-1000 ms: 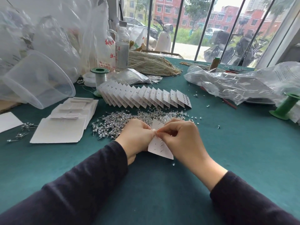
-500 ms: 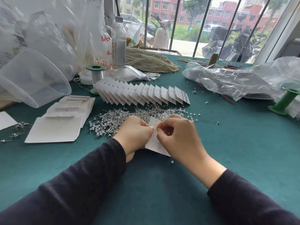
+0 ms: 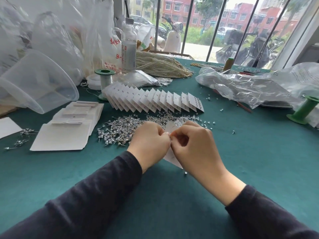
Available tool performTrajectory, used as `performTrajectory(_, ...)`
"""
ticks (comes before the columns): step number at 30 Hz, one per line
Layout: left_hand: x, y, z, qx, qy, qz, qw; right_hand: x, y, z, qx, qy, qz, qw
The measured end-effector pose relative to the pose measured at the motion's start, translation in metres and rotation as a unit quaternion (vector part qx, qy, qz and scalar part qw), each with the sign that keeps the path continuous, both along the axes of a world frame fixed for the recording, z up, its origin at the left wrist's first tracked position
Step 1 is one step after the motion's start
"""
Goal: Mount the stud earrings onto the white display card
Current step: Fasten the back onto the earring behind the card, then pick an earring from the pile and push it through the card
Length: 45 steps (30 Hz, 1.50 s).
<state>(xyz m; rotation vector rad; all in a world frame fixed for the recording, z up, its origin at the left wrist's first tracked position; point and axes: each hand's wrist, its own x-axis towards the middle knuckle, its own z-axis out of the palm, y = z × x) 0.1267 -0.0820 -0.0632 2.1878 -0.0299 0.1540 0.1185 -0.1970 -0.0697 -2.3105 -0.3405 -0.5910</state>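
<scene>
Held between left hand (image 3: 148, 140) and right hand (image 3: 195, 147) at bench (image 3: 259, 161) centre: the display card (image 3: 170, 126). From it, stud earrings (image 3: 124, 130) heap at 11 o'clock, carded row (image 3: 151, 100) at 12, flat cards (image 3: 65, 135) at 9, tub (image 3: 34, 80) at 10, bags (image 3: 250, 87) at 2.

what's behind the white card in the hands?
Loose stud earrings on the table, then a fanned row of cards. Left hand and right hand cover most of the held card; any studs on it are hidden.

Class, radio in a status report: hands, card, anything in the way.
Left hand and right hand both pinching the card. Card tilted between them, near the stud pile. One small loose piece by the right wrist, not blocking.
</scene>
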Motion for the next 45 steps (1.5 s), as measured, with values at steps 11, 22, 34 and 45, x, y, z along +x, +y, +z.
performTrajectory(11,0.014,0.049,0.028,0.127,-0.055,0.027,0.990,-0.002,-0.010,0.009,0.086,-0.079,-0.005,0.993)
performTrajectory(22,0.050,0.118,0.008,0.314,0.058,0.210,0.924,0.008,-0.022,0.008,0.247,0.076,-0.003,0.966)
performTrajectory(34,0.046,0.105,0.011,0.213,-0.054,0.217,0.951,0.004,-0.026,0.020,0.564,0.392,0.297,0.663)
performTrajectory(45,-0.007,0.022,0.040,-0.342,-0.004,-0.228,0.912,0.007,-0.022,0.015,0.560,0.455,0.393,0.570)
